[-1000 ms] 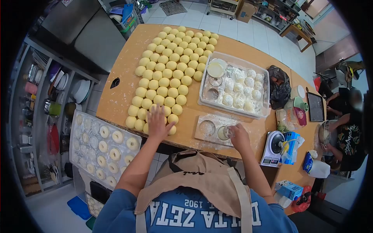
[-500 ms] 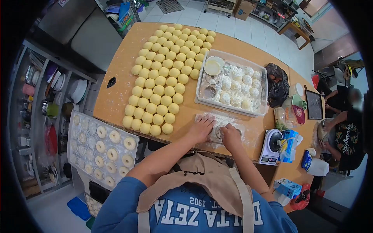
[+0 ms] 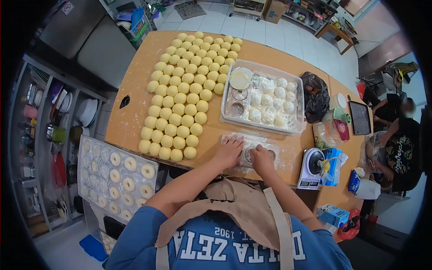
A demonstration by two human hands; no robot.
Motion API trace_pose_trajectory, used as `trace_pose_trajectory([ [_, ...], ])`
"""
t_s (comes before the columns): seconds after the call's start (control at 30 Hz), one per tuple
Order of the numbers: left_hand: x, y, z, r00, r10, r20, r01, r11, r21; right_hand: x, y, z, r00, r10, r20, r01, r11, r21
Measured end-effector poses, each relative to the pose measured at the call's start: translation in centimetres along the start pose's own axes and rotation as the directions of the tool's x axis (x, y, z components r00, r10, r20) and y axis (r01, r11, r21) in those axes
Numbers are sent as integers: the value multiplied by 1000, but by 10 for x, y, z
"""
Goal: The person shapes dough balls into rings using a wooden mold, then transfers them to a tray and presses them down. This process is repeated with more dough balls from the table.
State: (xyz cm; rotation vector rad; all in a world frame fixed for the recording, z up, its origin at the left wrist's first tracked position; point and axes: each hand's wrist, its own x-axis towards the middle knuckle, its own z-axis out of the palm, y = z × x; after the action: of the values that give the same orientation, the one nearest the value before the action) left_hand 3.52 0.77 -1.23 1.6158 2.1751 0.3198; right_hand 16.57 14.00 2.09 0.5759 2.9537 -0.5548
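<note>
On a flour-dusted board [image 3: 238, 137] at the table's near edge, my left hand [image 3: 230, 150] lies flat with its fingers stretched out. To its right, my right hand [image 3: 262, 160] is closed on a round dough cutter [image 3: 249, 155], pressed down against the board; the fingers hide part of it. Just beyond the hands stands a clear plastic tub [image 3: 261, 127] holding flour-coated dough balls [image 3: 267, 100], a small bowl [image 3: 239, 80] and two rings or cups. Many smooth yellow dough balls [image 3: 184, 96] stand in rows on the left.
Ring-shaped doughnuts [image 3: 128, 183] lie on a floured tray [image 3: 155, 168] at lower left. A kitchen scale [image 3: 310, 168], a blue carton [image 3: 331, 166] and a black plastic bag [image 3: 316, 96] are on the right. Another person [image 3: 396, 153] works at the far right, hands at a bowl.
The whole view has shifted slightly left. My right hand has turned a little over the board and still grips the cutter. My left hand stays flat in place.
</note>
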Motion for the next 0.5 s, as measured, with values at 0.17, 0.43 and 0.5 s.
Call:
trace_pose_trajectory([
  [0.17, -1, -1, 1, 1000, 2, 5, -2, 1000, -9, 0, 12, -6, 999, 43, -10, -42, 991, 130],
  [0.43, 0, 1, -3, 1000, 4, 18, -4, 1000, -6, 6, 21, -40, 996, 84, -25, -80, 990, 115],
  [0.5, 0, 0, -2, 1000, 1, 18, 0, 1000, -18, 4, 16, -28, 998, 52, 47, -56, 995, 83],
])
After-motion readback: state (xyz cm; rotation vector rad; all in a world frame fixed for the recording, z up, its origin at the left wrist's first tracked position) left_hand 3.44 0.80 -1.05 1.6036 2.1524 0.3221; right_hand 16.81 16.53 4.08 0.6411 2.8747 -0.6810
